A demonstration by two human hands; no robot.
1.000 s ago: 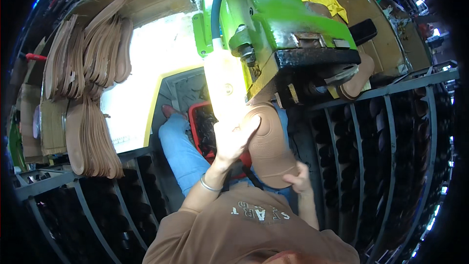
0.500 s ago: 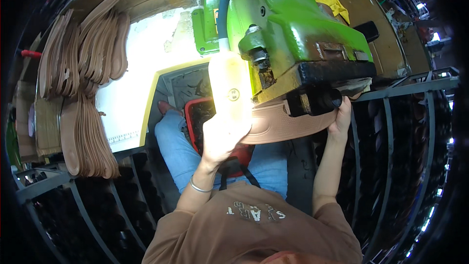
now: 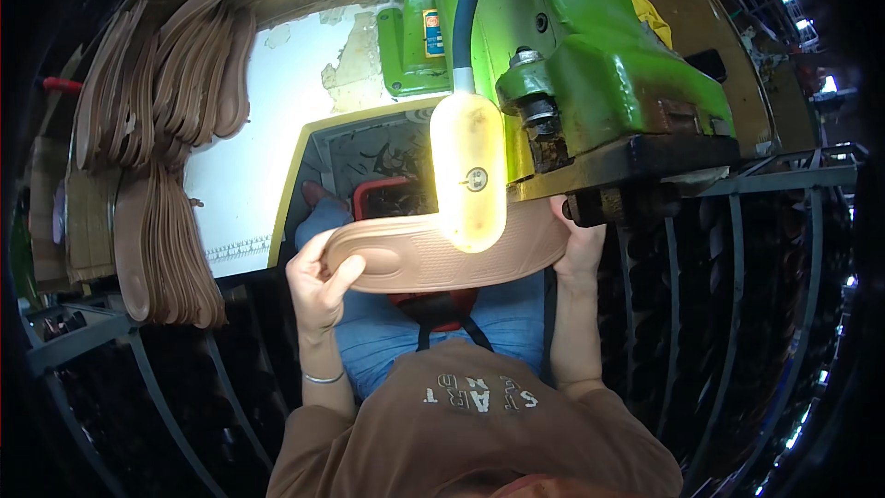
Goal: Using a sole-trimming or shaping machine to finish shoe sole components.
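Observation:
A brown shoe sole with a textured face is held level above my lap, in front of the green machine. My left hand grips its left end, with the thumb on the upper face near an oval recess and the fingers behind. My right hand is closed on the right end, its fingertips partly hidden beside the machine's dark head. A lit yellow lamp on a blue flexible neck covers part of the sole's middle.
Stacks of brown soles lie at the left of the white worktable. A red container stands low between my legs. Metal rails run along both sides, and a cardboard box stands behind the machine.
Both hands have moved left and closer to me, bringing the sole out from beneath the machine's head. My left hand now shows clear of the lamp's glare.

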